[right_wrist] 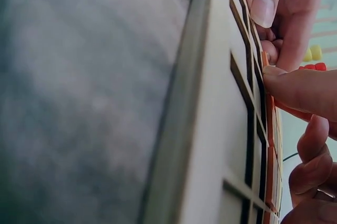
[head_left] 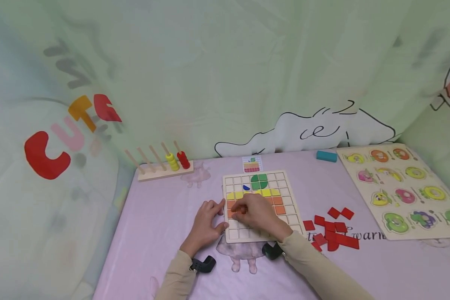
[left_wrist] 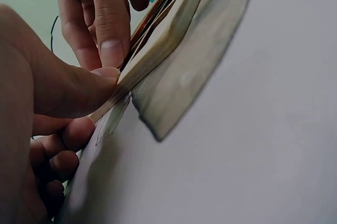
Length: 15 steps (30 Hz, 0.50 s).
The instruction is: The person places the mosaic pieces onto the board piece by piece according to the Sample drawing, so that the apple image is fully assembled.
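Observation:
My left hand [head_left: 207,223] rests beside the left edge of a wooden grid board [head_left: 226,238], its thumb and index fingertips touching the rim. Over the left part of the board, my right hand [head_left: 260,212] pinches a small orange square tile [right_wrist: 265,57] between thumb and fingers, low at the cells. More orange tiles [head_left: 280,209] fill two rows, partly hidden by that hand. Above them run yellow tiles [head_left: 266,192]; green rounded tiles [head_left: 259,181] form a leaf shape near the top. A small blue piece [head_left: 246,188] lies just left of the green.
A picture card [head_left: 252,164] lies behind the board. Loose red tiles [head_left: 330,227] lie scattered to its right. Beyond are a teal block [head_left: 326,156] and a wooden fruit puzzle [head_left: 360,200]. A peg stand [head_left: 165,173] with yellow and red beads is at back left.

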Each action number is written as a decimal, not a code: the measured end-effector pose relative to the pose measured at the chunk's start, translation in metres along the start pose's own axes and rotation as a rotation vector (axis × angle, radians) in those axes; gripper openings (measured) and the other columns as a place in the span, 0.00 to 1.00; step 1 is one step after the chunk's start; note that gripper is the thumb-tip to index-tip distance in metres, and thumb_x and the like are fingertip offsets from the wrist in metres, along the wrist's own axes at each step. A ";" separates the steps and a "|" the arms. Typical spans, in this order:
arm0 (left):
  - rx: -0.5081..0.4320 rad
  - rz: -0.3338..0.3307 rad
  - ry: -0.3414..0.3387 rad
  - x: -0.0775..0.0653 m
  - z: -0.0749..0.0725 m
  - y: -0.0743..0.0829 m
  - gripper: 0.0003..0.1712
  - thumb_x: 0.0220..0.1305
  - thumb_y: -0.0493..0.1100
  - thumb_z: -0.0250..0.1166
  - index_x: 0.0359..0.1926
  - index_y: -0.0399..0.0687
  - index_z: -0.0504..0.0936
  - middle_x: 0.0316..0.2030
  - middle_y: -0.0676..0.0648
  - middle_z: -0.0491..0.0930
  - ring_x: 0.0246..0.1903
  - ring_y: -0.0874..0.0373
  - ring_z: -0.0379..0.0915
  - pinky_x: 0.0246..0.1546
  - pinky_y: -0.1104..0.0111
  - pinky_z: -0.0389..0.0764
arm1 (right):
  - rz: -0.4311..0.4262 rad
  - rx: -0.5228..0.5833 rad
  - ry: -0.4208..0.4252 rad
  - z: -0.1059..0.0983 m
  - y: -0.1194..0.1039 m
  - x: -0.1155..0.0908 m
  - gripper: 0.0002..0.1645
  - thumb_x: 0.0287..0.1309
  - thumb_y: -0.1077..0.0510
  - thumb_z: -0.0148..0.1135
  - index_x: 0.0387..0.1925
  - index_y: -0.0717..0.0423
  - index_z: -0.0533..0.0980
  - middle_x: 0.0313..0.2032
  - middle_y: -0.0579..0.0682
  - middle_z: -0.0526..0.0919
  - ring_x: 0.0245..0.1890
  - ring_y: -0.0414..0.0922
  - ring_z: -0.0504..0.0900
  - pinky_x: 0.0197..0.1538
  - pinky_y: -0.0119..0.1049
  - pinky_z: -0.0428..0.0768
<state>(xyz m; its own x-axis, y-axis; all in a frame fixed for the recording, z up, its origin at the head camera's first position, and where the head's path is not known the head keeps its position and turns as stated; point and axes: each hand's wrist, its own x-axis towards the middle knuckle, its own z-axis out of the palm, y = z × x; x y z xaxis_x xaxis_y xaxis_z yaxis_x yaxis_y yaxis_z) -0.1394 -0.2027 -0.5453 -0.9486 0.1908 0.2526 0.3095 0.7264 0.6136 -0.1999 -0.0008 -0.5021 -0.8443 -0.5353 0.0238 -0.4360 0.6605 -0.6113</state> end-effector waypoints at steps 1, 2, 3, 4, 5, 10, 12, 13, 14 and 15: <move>-0.001 -0.002 -0.004 0.000 0.000 0.000 0.42 0.54 0.38 0.74 0.72 0.36 0.76 0.37 0.51 0.75 0.41 0.60 0.62 0.45 0.66 0.65 | -0.007 -0.001 -0.001 -0.001 0.000 0.000 0.06 0.57 0.55 0.80 0.37 0.46 0.91 0.27 0.35 0.83 0.28 0.36 0.73 0.32 0.31 0.71; 0.000 -0.003 -0.006 0.000 0.000 0.000 0.42 0.54 0.38 0.74 0.72 0.36 0.76 0.37 0.52 0.75 0.41 0.60 0.62 0.45 0.66 0.65 | -0.022 0.001 -0.001 -0.001 0.001 -0.001 0.06 0.57 0.55 0.79 0.37 0.46 0.91 0.27 0.36 0.84 0.28 0.36 0.73 0.32 0.31 0.71; 0.002 -0.003 -0.007 0.000 0.000 -0.001 0.42 0.54 0.38 0.74 0.72 0.36 0.76 0.37 0.52 0.75 0.41 0.60 0.62 0.45 0.66 0.65 | -0.036 0.010 0.000 -0.001 0.002 -0.001 0.06 0.57 0.55 0.79 0.38 0.47 0.91 0.28 0.36 0.84 0.28 0.36 0.73 0.33 0.30 0.71; 0.003 -0.002 -0.009 0.000 0.000 -0.001 0.42 0.54 0.38 0.74 0.72 0.36 0.76 0.37 0.51 0.75 0.41 0.60 0.62 0.45 0.66 0.65 | -0.053 0.024 0.001 -0.001 0.003 -0.001 0.07 0.57 0.55 0.79 0.39 0.47 0.91 0.29 0.36 0.85 0.29 0.35 0.73 0.33 0.30 0.72; 0.003 0.000 -0.008 0.000 0.000 -0.001 0.42 0.54 0.38 0.74 0.72 0.36 0.76 0.37 0.51 0.75 0.41 0.60 0.62 0.45 0.66 0.65 | -0.065 0.038 0.008 -0.002 0.005 -0.002 0.08 0.57 0.55 0.80 0.39 0.47 0.91 0.30 0.37 0.86 0.29 0.35 0.73 0.34 0.30 0.72; 0.011 0.020 0.012 0.000 0.003 -0.004 0.42 0.53 0.38 0.74 0.71 0.35 0.76 0.37 0.52 0.75 0.41 0.60 0.63 0.44 0.66 0.66 | -0.074 0.093 0.099 -0.018 0.025 -0.008 0.10 0.58 0.54 0.80 0.41 0.50 0.91 0.29 0.39 0.84 0.30 0.36 0.73 0.36 0.31 0.72; 0.012 0.024 0.019 -0.001 0.004 -0.004 0.42 0.53 0.38 0.74 0.71 0.34 0.76 0.37 0.52 0.75 0.40 0.60 0.63 0.44 0.67 0.66 | -0.041 0.093 0.136 -0.033 0.037 -0.013 0.10 0.58 0.54 0.79 0.40 0.52 0.90 0.28 0.41 0.82 0.30 0.39 0.73 0.35 0.33 0.72; 0.011 0.024 0.022 -0.001 0.004 -0.004 0.42 0.52 0.38 0.74 0.71 0.34 0.77 0.37 0.52 0.75 0.40 0.60 0.63 0.44 0.67 0.66 | -0.017 0.086 0.149 -0.042 0.044 -0.016 0.10 0.59 0.54 0.78 0.40 0.52 0.90 0.28 0.42 0.81 0.30 0.40 0.73 0.35 0.33 0.72; 0.011 0.021 0.021 -0.001 0.005 -0.004 0.42 0.52 0.38 0.74 0.71 0.34 0.77 0.37 0.52 0.75 0.40 0.60 0.63 0.44 0.66 0.66 | 0.006 0.084 0.161 -0.050 0.051 -0.020 0.10 0.59 0.55 0.78 0.41 0.53 0.90 0.28 0.43 0.81 0.30 0.41 0.73 0.35 0.33 0.72; 0.012 0.019 0.021 -0.001 0.005 -0.004 0.43 0.52 0.38 0.74 0.71 0.34 0.77 0.37 0.52 0.75 0.40 0.60 0.63 0.45 0.66 0.66 | 0.030 0.077 0.170 -0.060 0.059 -0.024 0.11 0.59 0.55 0.78 0.42 0.54 0.90 0.29 0.44 0.81 0.30 0.42 0.74 0.34 0.33 0.72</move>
<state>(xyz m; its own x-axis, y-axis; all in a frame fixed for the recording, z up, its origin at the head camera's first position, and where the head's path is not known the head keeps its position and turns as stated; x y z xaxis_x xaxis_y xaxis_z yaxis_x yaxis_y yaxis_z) -0.1400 -0.2028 -0.5516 -0.9410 0.1906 0.2796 0.3262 0.7310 0.5994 -0.2238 0.0828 -0.4918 -0.8998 -0.4151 0.1344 -0.3905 0.6286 -0.6725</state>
